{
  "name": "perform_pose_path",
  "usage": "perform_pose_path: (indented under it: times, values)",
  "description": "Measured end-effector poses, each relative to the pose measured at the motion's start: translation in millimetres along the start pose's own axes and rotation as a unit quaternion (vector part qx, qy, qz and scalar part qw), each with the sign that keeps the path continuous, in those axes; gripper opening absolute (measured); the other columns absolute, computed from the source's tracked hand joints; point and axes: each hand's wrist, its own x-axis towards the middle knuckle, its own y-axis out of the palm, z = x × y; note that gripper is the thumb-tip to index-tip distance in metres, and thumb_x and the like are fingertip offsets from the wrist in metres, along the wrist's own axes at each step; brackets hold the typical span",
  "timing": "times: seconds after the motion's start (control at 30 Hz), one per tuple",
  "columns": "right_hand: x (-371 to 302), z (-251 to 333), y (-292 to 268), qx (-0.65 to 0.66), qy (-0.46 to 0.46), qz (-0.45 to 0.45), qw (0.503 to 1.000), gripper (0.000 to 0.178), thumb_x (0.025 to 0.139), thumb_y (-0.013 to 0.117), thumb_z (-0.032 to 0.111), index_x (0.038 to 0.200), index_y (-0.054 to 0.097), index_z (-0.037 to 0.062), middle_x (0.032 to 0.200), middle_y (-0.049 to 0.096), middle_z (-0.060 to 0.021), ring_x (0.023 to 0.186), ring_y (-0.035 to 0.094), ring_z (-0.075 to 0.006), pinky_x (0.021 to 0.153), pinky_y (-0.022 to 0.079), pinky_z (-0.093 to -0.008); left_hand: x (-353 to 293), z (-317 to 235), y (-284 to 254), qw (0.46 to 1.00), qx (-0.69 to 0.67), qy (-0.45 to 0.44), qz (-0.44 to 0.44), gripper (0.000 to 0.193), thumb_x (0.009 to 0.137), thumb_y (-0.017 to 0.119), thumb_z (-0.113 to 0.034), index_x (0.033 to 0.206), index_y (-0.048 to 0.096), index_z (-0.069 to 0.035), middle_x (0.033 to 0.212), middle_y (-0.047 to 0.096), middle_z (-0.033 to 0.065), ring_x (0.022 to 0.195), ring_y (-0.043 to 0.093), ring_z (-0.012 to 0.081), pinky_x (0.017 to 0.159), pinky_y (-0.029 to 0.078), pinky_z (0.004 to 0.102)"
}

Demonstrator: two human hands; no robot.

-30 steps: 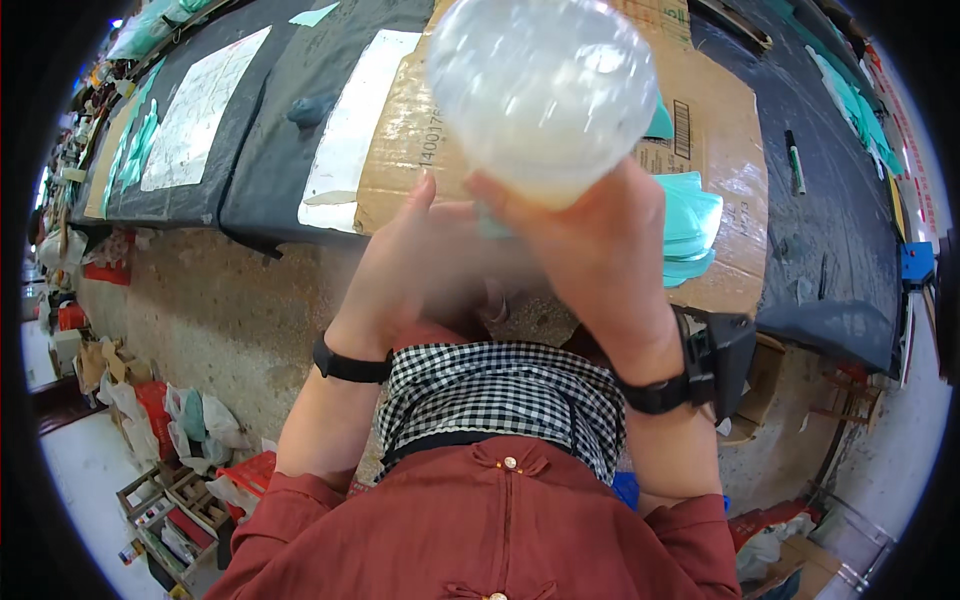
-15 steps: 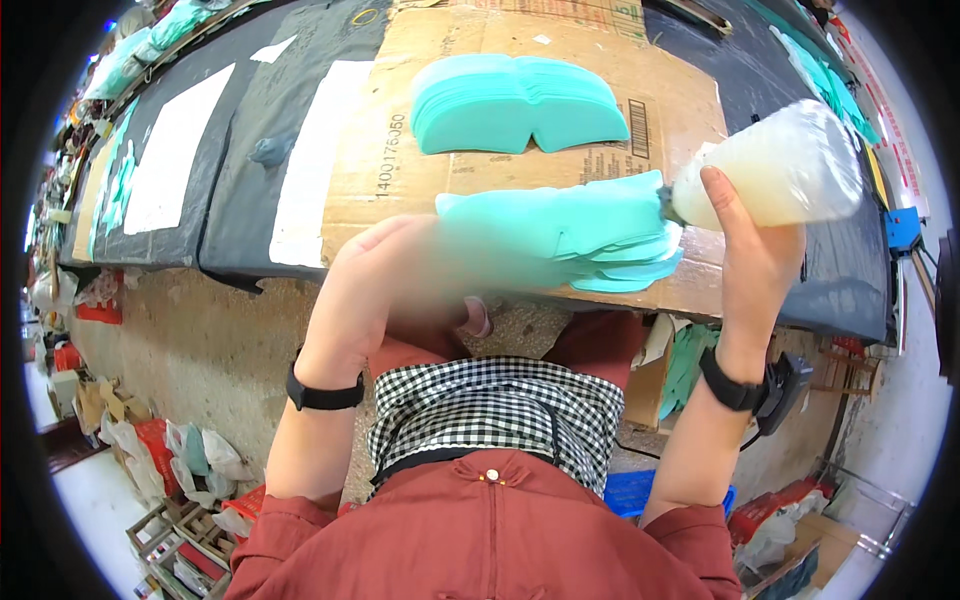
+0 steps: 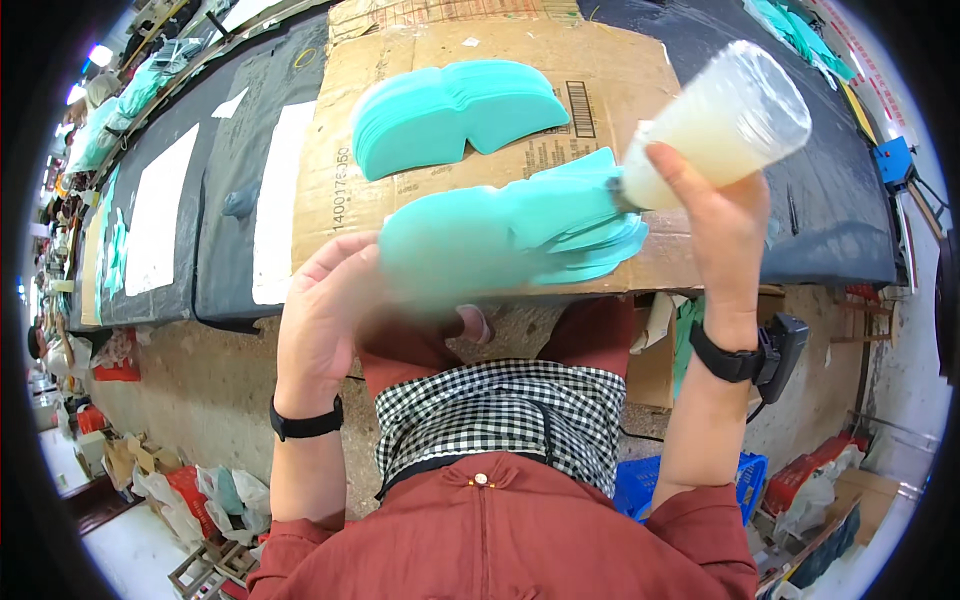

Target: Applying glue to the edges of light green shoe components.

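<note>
My right hand (image 3: 728,205) is wrapped round a clear plastic squeeze bottle (image 3: 722,115), partly filled with a cloudy, pale yellowish liquid. Tilted down to the left, its dark nozzle (image 3: 622,195) meets the right end of the fanned teal sheets (image 3: 560,215) at the table's near edge. At their left end, my left hand (image 3: 335,300) has its fingers closed on the edge of a teal sheet (image 3: 430,225). A blur covers part of those fingers and the sheet's lower side. Behind lies a neat stack of teal cut-outs (image 3: 455,110), notched in the middle.
Flattened cardboard (image 3: 300,235) lies under the teal pieces, over a dark table cover (image 3: 225,270). White sheets (image 3: 165,220) lie to the left. A blue crate (image 3: 635,485) stands on the floor by my right arm, and a cardboard box (image 3: 655,370) sits below the table.
The view has shifted a little. My left hand has moved left and toward me, and more of the teal sheet shows beside it. The bottle stays at the fanned sheets' right end.
</note>
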Motion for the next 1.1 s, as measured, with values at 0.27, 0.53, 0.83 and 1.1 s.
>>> perform_pose_path:
  times: [0.27, 0.53, 0.83, 1.1]
  values:
    - [-14.5, -15.9, -60.3, 0.135, 0.061, -0.176, 0.973, 0.038, 0.091, 0.081, 0.009, 0.126, 0.066, 0.0036, 0.118, 0.07, -0.008, 0.105, 0.07, -0.0188, 0.087, 0.06, -0.0379, -1.7, -20.8, 22.5, 0.975, 0.094, 0.203, 0.0, 0.02, 0.101, 0.063, -0.005, 0.118, 0.068, 0.003, 0.116, 0.073, 0.0124, 0.111, 0.067, 0.0232, 0.098, 0.053, 0.0373]
    - [-23.0, 9.9, -40.8, 0.176, 0.021, -0.155, 0.972, 0.045, 0.093, 0.08, 0.014, 0.132, 0.06, 0.0054, 0.124, 0.067, -0.0072, 0.111, 0.068, -0.0205, 0.093, 0.059, -0.0406, 24.7, 6.8, 2.6, 0.674, 0.56, 0.447, 0.181, 0.027, 0.083, 0.078, -0.005, 0.109, 0.073, -0.009, 0.12, 0.075, 0.0065, 0.127, 0.061, 0.035, 0.11, 0.044, 0.0502]
    - [-41.4, 37.1, 71.2, 0.029, -0.108, 0.127, 0.985, 0.028, 0.083, 0.087, 0.012, 0.105, 0.075, 0.0003, 0.1, 0.078, -0.0102, 0.09, 0.075, -0.0185, 0.079, 0.058, -0.0331, 41.0, 16.8, -7.7, 0.704, 0.573, 0.382, 0.174, 0.027, 0.083, 0.079, -0.012, 0.109, 0.072, -0.013, 0.121, 0.07, 0.0049, 0.13, 0.059, 0.0307, 0.116, 0.037, 0.0529]
    - [5.3, 28.4, 40.1, -0.07, -0.019, 0.082, 0.994, 0.028, 0.089, 0.083, 0.011, 0.111, 0.073, -0.0025, 0.103, 0.077, -0.0078, 0.092, 0.072, -0.0152, 0.083, 0.057, -0.0308, 39.2, 23.6, -2.3, 0.668, 0.588, 0.435, 0.139, 0.026, 0.084, 0.078, -0.011, 0.109, 0.072, -0.014, 0.119, 0.069, 0.0016, 0.132, 0.057, 0.0292, 0.119, 0.033, 0.0543]
